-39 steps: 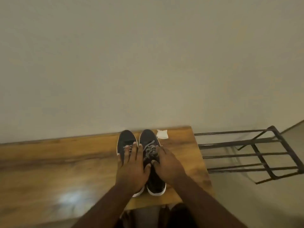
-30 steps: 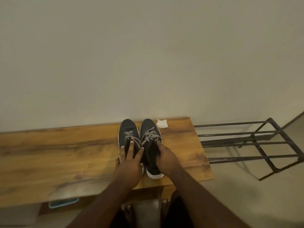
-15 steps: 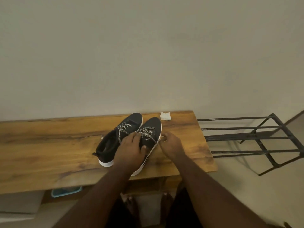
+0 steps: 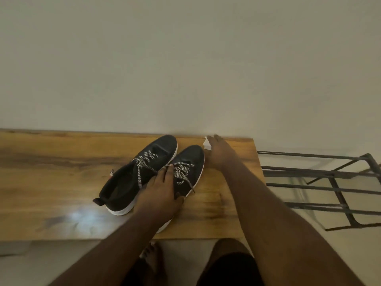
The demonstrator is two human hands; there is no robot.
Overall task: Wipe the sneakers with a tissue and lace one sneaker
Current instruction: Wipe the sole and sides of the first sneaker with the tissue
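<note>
Two sneakers (image 4: 156,172), toes pointing far-right.

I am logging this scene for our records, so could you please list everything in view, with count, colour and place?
Black knit sneakers with white soles: two, side by side on the bench, toes towards the wall, patterned laces loose.
White tissue: one, at the bench's far right corner, under the right hand's fingertips.
Wooden bench top: one, brown, against the wall.
Dark metal rack: one, right of the bench.
Cream wall: behind the bench.
Left hand: rests on the right-side sneaker.
Right hand: reaches onto the tissue; grip unclear.
Bare foot: below the bench edge.
</note>
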